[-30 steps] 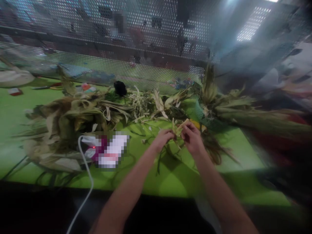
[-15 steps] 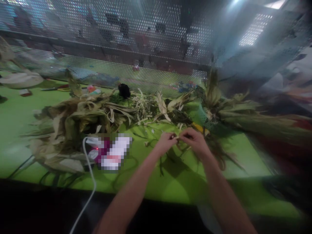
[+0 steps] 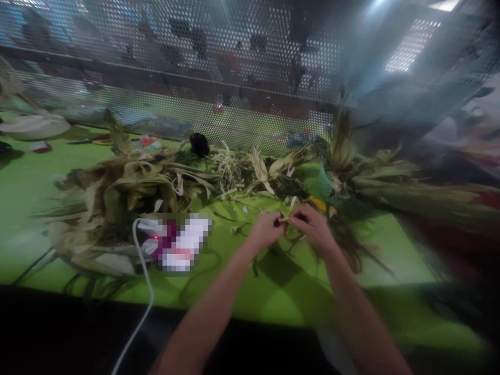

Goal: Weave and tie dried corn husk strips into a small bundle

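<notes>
A thin pale husk strip (image 3: 286, 220) is being pinched between both hands, just above the green table (image 3: 242, 291), near its middle and in front of the heaps of leaves. The left hand (image 3: 265, 229) is closing its fingertips on one end of the strip, and the right hand (image 3: 312, 226) is gripping the other end, the fingers of both curled tight with no gap showing. Judging by the way the two hands are meeting, the step in hand looks like twisting or knotting the strip; the next move is probably calling for a steady pull with both pinches kept firm, since such a dry strip is likely to tear or slip.

Counting outward: one strip is being worked and two hands are on it. One large husk pile (image 3: 117, 192) is lying to the left, and another long bundle (image 3: 394, 187) is stretching away to the right, with loose scraps (image 3: 238, 172) between them, too many and too blurred to count. One white cable (image 3: 142, 291) is running off the near edge. One perforated screen (image 3: 219, 67) is standing behind.
</notes>
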`<state>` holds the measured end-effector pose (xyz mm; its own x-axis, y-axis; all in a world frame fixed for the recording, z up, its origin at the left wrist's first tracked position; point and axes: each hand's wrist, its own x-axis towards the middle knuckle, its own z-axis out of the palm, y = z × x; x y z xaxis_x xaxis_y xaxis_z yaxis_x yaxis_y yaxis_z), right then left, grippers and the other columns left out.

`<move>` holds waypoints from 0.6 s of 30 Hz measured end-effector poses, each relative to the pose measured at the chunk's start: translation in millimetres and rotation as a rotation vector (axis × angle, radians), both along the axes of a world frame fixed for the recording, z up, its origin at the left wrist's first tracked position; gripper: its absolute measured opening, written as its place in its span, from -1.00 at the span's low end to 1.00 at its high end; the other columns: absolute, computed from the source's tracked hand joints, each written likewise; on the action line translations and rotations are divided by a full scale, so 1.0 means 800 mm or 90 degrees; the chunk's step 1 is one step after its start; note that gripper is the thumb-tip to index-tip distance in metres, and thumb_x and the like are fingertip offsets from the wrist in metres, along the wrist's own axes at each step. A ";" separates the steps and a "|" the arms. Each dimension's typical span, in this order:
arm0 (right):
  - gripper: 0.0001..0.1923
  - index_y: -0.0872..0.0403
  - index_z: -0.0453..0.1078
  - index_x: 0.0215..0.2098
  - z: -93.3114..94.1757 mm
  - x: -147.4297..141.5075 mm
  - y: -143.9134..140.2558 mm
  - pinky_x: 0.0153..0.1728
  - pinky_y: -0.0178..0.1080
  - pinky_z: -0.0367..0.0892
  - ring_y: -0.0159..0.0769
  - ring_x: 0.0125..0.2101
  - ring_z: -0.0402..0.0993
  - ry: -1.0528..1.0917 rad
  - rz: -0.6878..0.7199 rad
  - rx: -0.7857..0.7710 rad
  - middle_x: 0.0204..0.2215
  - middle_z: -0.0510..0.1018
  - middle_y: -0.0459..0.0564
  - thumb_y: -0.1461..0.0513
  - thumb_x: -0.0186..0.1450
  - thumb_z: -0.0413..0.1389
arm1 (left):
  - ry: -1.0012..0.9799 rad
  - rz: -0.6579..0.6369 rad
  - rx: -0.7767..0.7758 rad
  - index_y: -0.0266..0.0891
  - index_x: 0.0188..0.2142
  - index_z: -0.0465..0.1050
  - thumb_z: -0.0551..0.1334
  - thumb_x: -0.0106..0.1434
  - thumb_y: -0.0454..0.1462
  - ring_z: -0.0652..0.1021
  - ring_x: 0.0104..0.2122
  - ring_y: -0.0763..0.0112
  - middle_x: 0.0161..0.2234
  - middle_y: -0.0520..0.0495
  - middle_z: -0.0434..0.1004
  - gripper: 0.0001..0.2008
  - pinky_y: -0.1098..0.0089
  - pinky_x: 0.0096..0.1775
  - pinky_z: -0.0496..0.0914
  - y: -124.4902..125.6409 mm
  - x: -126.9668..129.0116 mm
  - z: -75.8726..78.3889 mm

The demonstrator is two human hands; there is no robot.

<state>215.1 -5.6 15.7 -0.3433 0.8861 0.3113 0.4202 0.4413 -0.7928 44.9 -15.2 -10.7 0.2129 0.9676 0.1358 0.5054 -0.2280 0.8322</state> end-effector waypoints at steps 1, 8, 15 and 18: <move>-0.91 0.06 0.43 -0.42 0.000 0.000 0.000 -0.35 -0.28 0.20 -0.33 -0.39 0.34 0.005 -0.003 -0.005 -0.45 0.43 -0.10 0.22 0.24 0.15 | -0.003 0.000 0.000 -0.22 -0.57 0.22 0.14 0.13 -0.29 0.30 -0.51 0.46 -0.58 0.08 0.26 -0.83 0.42 -0.43 0.09 0.000 0.000 0.000; -0.91 0.04 0.41 -0.42 -0.004 -0.001 0.002 -0.37 -0.28 0.25 -0.31 -0.39 0.36 0.023 -0.010 -0.014 -0.44 0.44 -0.09 0.21 0.23 0.15 | -0.022 -0.006 -0.001 -0.22 -0.58 0.19 0.14 0.12 -0.31 0.28 -0.53 0.48 -0.60 0.09 0.21 -0.82 0.43 -0.44 0.09 0.001 0.001 -0.003; -0.89 0.02 0.46 -0.36 0.001 0.001 -0.003 -0.29 -0.23 0.29 -0.25 -0.31 0.41 -0.117 0.053 0.113 -0.37 0.47 -0.02 0.20 0.31 0.13 | 0.057 -0.025 0.032 -0.22 -0.55 0.32 0.19 0.09 -0.31 0.31 -0.51 0.42 -0.56 0.02 0.32 -0.89 0.40 -0.44 0.11 0.002 -0.002 -0.006; -0.88 0.00 0.48 -0.32 0.005 0.000 -0.010 -0.29 -0.24 0.30 -0.25 -0.30 0.42 -0.201 0.059 0.150 -0.34 0.47 -0.01 0.23 0.33 0.10 | 0.080 -0.061 0.034 -0.22 -0.49 0.38 0.21 0.09 -0.31 0.32 -0.50 0.40 -0.53 -0.01 0.37 -0.95 0.39 -0.44 0.12 0.002 -0.004 -0.007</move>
